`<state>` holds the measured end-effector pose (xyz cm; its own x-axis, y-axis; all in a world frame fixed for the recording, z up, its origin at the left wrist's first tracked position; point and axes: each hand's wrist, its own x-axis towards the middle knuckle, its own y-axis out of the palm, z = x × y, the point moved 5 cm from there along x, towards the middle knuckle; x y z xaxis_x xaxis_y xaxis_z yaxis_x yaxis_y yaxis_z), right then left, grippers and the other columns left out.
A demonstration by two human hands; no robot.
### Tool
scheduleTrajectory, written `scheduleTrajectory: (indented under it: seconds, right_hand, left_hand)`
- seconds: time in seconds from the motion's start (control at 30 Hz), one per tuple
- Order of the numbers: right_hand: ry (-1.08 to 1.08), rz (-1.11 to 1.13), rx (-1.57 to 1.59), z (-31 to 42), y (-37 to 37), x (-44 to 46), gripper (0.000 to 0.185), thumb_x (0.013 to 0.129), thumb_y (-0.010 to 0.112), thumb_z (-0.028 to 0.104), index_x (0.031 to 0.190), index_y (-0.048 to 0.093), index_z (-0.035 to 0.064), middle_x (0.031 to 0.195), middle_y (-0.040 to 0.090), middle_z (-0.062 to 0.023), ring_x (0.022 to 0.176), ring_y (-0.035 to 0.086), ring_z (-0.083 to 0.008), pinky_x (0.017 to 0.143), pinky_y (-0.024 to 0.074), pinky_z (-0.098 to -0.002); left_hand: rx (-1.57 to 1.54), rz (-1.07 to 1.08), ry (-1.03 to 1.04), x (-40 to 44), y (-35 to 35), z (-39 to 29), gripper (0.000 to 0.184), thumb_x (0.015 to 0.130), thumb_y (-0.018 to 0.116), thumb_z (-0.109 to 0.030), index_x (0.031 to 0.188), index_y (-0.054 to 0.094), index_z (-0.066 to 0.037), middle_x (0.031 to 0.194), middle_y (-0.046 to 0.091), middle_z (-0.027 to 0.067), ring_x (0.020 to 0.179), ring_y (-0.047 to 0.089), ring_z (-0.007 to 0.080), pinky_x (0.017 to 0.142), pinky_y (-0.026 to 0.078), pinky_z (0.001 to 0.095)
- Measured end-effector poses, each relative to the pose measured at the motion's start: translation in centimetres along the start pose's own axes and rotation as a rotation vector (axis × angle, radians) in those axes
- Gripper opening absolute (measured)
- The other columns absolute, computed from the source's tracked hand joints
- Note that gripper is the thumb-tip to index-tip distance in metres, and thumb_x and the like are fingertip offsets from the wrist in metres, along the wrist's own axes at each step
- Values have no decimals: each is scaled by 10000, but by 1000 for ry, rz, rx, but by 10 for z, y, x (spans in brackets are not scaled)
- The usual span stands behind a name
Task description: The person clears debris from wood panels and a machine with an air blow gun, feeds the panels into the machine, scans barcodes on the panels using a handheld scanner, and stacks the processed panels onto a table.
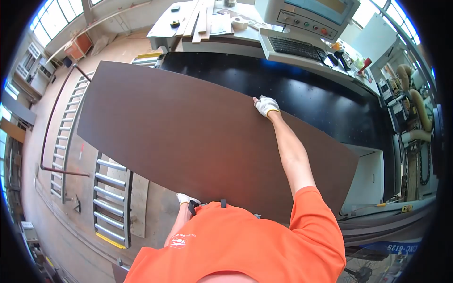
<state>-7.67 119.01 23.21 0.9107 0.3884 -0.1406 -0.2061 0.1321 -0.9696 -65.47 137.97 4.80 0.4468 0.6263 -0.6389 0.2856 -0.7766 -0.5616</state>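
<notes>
A large dark brown board [188, 127] spans the middle of the view, partly over a black machine bed [302, 94]. My right hand [267, 106], in a white knit glove with a yellow cuff, is closed over the board's far edge, its fingertips hidden beyond it. Close to my body, my left hand [187, 198], also gloved, grips the near edge. Its fingers are partly hidden by the board and my orange shirt.
Roller conveyors [111, 200] stand at the left, beside a bent pipe rail [46, 127]. Behind the bed is a desk [163, 30] with strips, tape and papers. A control console [311, 21] and keyboard [297, 47] overhang the bed. Hoses and machinery [417, 108] line the right.
</notes>
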Motion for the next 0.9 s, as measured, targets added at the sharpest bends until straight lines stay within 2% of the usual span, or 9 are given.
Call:
scheduleTrajectory:
  seconds: [0.13, 0.27, 0.4, 0.43, 0.53, 0.6, 0.7, 0.8, 0.9]
  right_hand:
    - [42, 176, 70, -14, -4, 60, 695, 1087, 418, 609, 1392, 742, 74, 1475, 680, -222, 1397, 633, -404, 1186, 494, -480]
    - [47, 82, 81, -49, 34, 127, 720, 1085, 448, 632, 1460, 698, 71, 1526, 659, -193, 1417, 623, -385, 1210, 469, -475]
    - [-70, 104, 47, -62, 9, 135, 560, 1050, 588, 526, 1260, 795, 51, 1262, 779, -231, 1218, 733, -395, 1065, 568, -485]
    - [-190, 47, -40, -65, 11, 129, 489, 1027, 637, 491, 1115, 822, 47, 1126, 803, -224, 1106, 761, -400, 991, 594, -500]
    - [-418, -104, 12, -96, -19, 75, 379, 1018, 631, 428, 963, 851, 125, 1039, 818, -184, 995, 791, -361, 889, 619, -489]
    - [-533, -204, -14, -138, -100, 46, 312, 1008, 647, 380, 858, 809, 159, 933, 801, -145, 873, 774, -345, 777, 609, -497]
    - [-525, -818, -149, -246, -234, 52, 260, 941, 713, 294, 720, 675, 160, 740, 666, -99, 636, 637, -343, 604, 530, -487]
    - [-77, -1171, -245, -383, -328, 121, 207, 1023, 687, 288, 985, 726, 88, 882, 723, -184, 792, 704, -403, 707, 559, -550]
    - [100, -987, -197, -469, -356, 197, 329, 1024, 672, 317, 1201, 739, 48, 1091, 775, -238, 994, 743, -453, 875, 580, -564]
  left_hand:
    - [333, 41, 19, 33, 5, -61, 802, 1082, 302, -727, 1720, 384, -248, 1782, 383, 11, 1618, 373, 333, 1242, 312, 679]
    - [603, 43, 28, 69, 11, -114, 785, 1087, 308, -715, 1719, 386, -256, 1781, 383, 6, 1616, 376, 331, 1235, 319, 685]
    - [771, 32, -6, 93, 28, -166, 768, 1091, 314, -702, 1717, 389, -264, 1781, 384, 1, 1614, 380, 328, 1227, 326, 692]
    - [816, 35, -16, 98, 33, -181, 764, 1092, 315, -699, 1717, 390, -266, 1781, 384, 0, 1614, 381, 327, 1225, 328, 694]
    - [917, 48, -40, 109, 51, -213, 751, 1096, 320, -690, 1716, 392, -273, 1780, 385, -4, 1612, 384, 325, 1219, 333, 698]
    - [992, 57, -46, 117, 62, -234, 743, 1098, 323, -684, 1715, 393, -277, 1780, 385, -7, 1611, 385, 324, 1215, 337, 702]
    - [1144, 87, -66, 123, 74, -261, 730, 1101, 327, -674, 1714, 395, -283, 1779, 386, -11, 1610, 388, 322, 1210, 342, 707]
    - [1346, 123, -76, 120, 79, -284, 718, 1105, 331, -665, 1713, 397, -289, 1779, 386, -14, 1608, 391, 320, 1204, 348, 712]
    - [1553, 162, -67, 101, 88, -312, 672, 1117, 362, -620, 1694, 434, -285, 1755, 428, -3, 1583, 433, 331, 1175, 384, 705]
